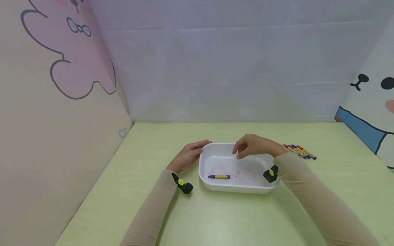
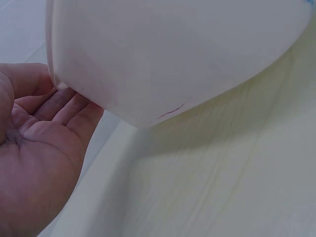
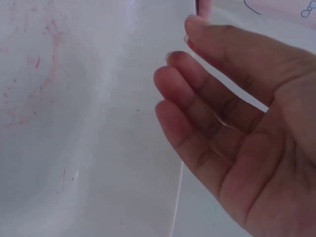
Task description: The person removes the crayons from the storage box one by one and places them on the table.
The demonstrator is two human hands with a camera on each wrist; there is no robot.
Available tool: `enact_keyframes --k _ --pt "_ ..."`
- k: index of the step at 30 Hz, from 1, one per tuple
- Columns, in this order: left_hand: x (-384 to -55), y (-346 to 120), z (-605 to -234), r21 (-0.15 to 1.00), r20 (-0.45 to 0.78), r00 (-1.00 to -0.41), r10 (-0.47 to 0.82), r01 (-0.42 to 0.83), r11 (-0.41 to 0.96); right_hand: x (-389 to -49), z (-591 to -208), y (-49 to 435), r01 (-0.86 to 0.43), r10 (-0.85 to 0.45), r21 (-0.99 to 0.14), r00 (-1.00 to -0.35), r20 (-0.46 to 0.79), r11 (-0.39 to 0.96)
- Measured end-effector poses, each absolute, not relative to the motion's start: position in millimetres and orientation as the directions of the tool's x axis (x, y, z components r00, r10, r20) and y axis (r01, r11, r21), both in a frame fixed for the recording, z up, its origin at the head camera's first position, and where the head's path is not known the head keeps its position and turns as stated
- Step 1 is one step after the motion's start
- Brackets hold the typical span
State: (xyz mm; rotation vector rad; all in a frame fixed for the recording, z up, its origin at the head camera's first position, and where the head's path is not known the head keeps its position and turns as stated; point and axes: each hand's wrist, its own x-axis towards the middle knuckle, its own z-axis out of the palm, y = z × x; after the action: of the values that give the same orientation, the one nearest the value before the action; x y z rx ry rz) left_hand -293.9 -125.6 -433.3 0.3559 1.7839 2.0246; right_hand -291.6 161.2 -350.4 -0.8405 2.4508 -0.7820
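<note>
A white plastic tray [image 1: 215,187] stands on the table, with one purple-tipped crayon [image 1: 219,177] in yellow wrapping lying at its near left. At the tray's far left corner, my left hand [image 1: 188,155] holds the edge, thumb at the rim; the tray hides its fingertips in the left wrist view. My right hand [image 1: 253,146] hovers above the tray's far side, fingers loosely bent. Nothing shows between those fingers [image 3: 173,123] in the right wrist view. Beyond the right wrist, several crayons [image 1: 300,151] with mixed tips lie side by side on the table.
The pale yellow-green table [image 1: 154,136] ends at a white sheet [image 1: 200,75] behind. Walls with cartoon bears flank it on the left and right. Reddish smears mark the tray's floor.
</note>
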Motion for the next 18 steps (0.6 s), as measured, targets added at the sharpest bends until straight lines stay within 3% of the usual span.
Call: enact_keyframes --k 10,18 --pt "-296 -126 -434 0.987 -0.086 -0.876 0.474 -0.140 -0.079 -293 -364 125 -0.422 -0.735 -0.644 -0.583 -0.347 0.638" --pt "-295 -126 -433 0.986 -0.092 -0.877 0.471 -0.147 -0.082 -292 -377 106 -0.409 -0.718 -0.615 -0.557 -0.417 0.674"
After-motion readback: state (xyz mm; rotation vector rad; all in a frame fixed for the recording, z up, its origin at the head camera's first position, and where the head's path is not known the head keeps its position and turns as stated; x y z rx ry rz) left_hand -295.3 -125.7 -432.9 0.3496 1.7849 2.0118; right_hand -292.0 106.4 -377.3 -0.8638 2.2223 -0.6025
